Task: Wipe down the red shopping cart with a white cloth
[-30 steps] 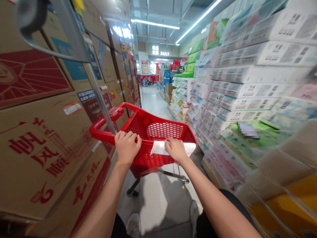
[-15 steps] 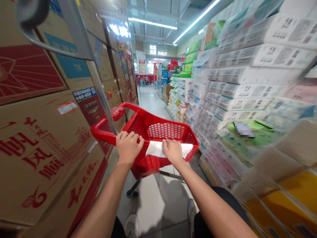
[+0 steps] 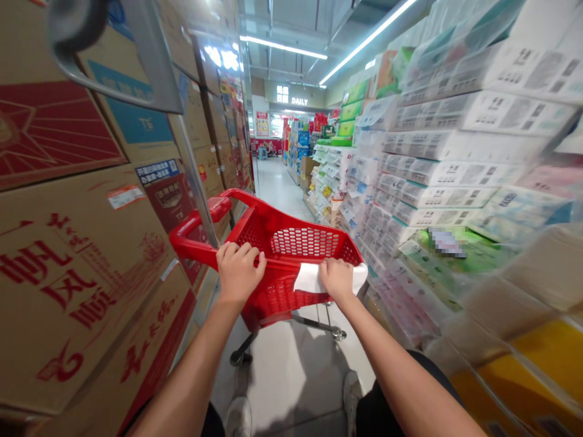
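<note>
A red shopping cart (image 3: pixel 273 303) with a perforated plastic basket stands sideways in front of me. My left hand (image 3: pixel 239 270) is closed over the near rim, close to the cart's handle end. Farther right along the same rim, my right hand (image 3: pixel 337 278) presses a white cloth (image 3: pixel 310 278), its fingers curled over the top edge. The cloth drapes over the rim to the basket's right corner; whether it is fabric or paper is hard to tell. A metal pole (image 3: pixel 197 176) with a grey bracket on top rises at the handle end.
Stacked cardboard cartons (image 3: pixel 91 261) wall the left side close by. Packs of tissue paper (image 3: pixel 455 176) are piled high on the right. Between them a tiled aisle (image 3: pixel 273 182) runs back toward a lit sign. A cart wheel (image 3: pixel 241 357) rests near my shoes.
My right hand has slid right along the rim with the white cloth, which now reaches the basket's right corner. My left hand keeps its hold on the rim.
</note>
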`<act>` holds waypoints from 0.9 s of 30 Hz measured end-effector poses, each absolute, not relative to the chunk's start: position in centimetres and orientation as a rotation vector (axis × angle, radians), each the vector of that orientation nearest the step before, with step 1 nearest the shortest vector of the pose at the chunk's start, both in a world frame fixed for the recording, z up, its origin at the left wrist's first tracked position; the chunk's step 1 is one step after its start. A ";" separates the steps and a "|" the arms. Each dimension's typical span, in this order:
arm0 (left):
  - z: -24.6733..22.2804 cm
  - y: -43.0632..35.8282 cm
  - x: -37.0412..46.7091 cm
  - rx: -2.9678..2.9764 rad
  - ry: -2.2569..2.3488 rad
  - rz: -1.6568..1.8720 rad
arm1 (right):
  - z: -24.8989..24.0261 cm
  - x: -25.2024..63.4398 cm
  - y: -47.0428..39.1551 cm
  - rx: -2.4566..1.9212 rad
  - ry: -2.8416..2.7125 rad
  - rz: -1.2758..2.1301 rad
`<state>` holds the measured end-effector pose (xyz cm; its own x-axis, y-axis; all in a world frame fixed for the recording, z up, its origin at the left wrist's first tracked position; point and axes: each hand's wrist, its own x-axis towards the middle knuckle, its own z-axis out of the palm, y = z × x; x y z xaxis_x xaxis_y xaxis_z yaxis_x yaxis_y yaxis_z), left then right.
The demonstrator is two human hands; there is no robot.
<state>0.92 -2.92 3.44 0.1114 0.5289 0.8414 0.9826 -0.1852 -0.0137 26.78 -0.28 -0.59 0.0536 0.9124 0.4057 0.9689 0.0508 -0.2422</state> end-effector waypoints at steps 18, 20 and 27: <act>3.6 -3.3 1.4 -1.912 -1.392 -0.838 | -1.2 28.7 0.3 -1.639 -1.997 -0.211; 3.7 -3.5 1.5 -1.907 -1.406 -0.856 | -1.5 30.7 1.0 -1.762 -1.953 -0.271; 4.0 -4.2 2.6 -1.930 -1.478 -0.855 | -1.2 28.7 0.3 -1.691 -1.988 -0.268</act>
